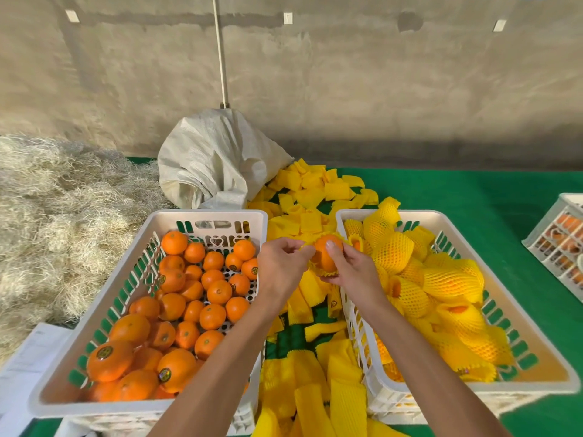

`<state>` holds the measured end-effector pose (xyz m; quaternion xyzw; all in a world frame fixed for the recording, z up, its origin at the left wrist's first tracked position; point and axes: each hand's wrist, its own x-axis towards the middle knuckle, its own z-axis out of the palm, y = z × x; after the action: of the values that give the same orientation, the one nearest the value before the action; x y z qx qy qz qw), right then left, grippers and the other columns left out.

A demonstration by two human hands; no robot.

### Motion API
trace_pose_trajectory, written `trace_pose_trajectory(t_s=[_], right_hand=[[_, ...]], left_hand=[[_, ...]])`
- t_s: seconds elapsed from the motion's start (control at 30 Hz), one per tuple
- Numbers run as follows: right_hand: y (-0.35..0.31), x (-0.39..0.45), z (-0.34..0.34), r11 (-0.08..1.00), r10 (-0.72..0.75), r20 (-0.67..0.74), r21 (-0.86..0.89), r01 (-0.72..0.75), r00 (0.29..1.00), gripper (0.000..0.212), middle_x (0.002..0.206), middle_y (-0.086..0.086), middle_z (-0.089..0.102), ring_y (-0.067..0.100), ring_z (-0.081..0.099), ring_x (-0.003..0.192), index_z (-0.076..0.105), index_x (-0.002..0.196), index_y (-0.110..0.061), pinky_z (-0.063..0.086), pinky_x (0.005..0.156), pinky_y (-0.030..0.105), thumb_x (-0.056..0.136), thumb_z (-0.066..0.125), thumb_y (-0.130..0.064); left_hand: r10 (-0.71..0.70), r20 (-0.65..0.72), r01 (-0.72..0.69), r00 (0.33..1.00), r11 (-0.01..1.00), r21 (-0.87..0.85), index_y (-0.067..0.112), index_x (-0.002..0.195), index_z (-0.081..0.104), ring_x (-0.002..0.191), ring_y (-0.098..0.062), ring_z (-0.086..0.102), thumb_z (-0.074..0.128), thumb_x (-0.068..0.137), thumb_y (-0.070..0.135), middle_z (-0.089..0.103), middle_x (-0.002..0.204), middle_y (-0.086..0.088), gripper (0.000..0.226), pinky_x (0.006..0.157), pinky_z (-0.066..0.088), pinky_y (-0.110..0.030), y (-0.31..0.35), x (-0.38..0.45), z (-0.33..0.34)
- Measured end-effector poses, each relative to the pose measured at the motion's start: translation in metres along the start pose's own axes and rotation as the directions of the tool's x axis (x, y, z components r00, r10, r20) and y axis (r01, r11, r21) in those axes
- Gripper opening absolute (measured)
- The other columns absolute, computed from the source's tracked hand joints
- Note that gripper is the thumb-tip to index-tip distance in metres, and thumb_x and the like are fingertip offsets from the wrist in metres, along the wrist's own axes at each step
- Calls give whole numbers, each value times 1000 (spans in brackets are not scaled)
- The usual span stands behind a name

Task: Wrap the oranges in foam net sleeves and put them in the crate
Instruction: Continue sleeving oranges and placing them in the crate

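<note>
The third crate (558, 244) is cut off by the right edge. Labels on the bare oranges (202, 298) are too small to read. Both forearms leave the bottom edge.

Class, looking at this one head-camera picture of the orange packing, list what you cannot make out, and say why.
- Labels on the bare oranges: too small to read.
- Third crate: cut off by the right edge.
- Held orange: its underside is hidden by the foam net sleeve and right hand.
- White sack: contents hidden.

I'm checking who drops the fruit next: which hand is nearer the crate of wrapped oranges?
Right. The right hand is at that crate's near-left wall; the left hand is farther left, by the bare-orange crate.
</note>
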<state>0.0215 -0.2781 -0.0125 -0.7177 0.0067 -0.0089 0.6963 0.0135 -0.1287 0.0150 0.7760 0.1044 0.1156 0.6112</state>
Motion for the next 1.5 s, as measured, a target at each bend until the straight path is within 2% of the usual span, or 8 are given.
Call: trace_pose_trajectory(t_s=[0.2, 0.27, 0.37, 0.47, 0.83, 1.07, 1.23, 1.5], right_hand=[[2, 3, -2, 982, -98, -82, -168, 83, 992, 11, 95, -22, 73, 11, 71, 98, 71, 99, -38, 64, 67, 32, 97, 64, -46], [6, 4, -3, 949, -123, -96, -302, 89, 988, 27, 97, -13, 72, 12, 70, 95, 69, 109, -33, 64, 73, 37, 101, 53, -53], [8, 4, -9, 932, -62, -59, -361, 36, 996, 46, 129, 4, 65, 16, 68, 106, 53, 145, -20, 61, 88, 42, 108, 37, -44], [5, 0, -18, 912, -68, -42, -407, 45, 997, 46, 128, 3, 65, 16, 74, 95, 41, 154, -17, 62, 84, 35, 110, 41, -31], [-24, -25, -53, 471, -433, -56, -865, 174, 899, 25, 93, 6, 76, 21, 71, 75, 68, 117, -13, 59, 60, 38, 101, 60, -30], [-32, -42, -115, 345, -631, -58, -914, 213, 774, 9, 84, 2, 75, 25, 69, 66, 71, 102, -17, 51, 49, 35, 98, 66, -23], [-35, -41, -150, 429, -572, -169, -896, 117, 802, 7, 81, -1, 72, 25, 68, 73, 69, 102, -24, 51, 56, 35, 99, 63, -26], [-17, -35, -109, 651, -438, -73, -713, 260, 896, 20, 112, 0, 73, 17, 63, 107, 72, 113, -14, 44, 86, 16, 104, 54, -11]], left_hand=[[50, 23, -49, 998, 998, -37, 23, 82, 74, 56, -4, 57, 79, 88, 30, 69, 70, 8, 9, 53, 44, -21, -4, -4, 14], [-2, 96, 10, 995, 996, -89, 21, 89, 73, 62, -3, 56, 75, 92, 27, 70, 80, 7, 7, 55, 47, -22, -3, -1, 17], [-198, 315, 285, 928, 923, -258, 12, 117, 61, 105, -23, 68, 77, 92, 21, 64, 124, -5, 30, 82, 64, -49, 0, 2, 20], [-248, 346, 363, 905, 874, -324, 7, 124, 53, 109, -35, 70, 84, 85, 9, 56, 132, -13, 50, 78, 65, -50, -2, 5, 25], [-117, 59, 129, 991, 946, -299, 19, 98, 59, 80, -17, 68, 83, 85, 20, 59, 102, 1, 28, 67, 65, -43, 9, -6, 84], [98, 329, -43, 939, 984, -171, 15, 107, 57, 97, -24, 69, 85, 86, 21, 63, 111, 1, 36, 73, 64, -48, 34, -12, 134], [191, 543, -204, 818, 978, -37, 17, 127, 58, 128, -13, 52, 85, 85, 17, 57, 135, 9, 50, 99, 49, -33, 27, -12, 150], [234, 370, -302, 899, 943, 137, 19, 127, 59, 126, -15, 54, 73, 96, 15, 60, 133, 4, 33, 103, 48, -36, -11, 15, 62]])
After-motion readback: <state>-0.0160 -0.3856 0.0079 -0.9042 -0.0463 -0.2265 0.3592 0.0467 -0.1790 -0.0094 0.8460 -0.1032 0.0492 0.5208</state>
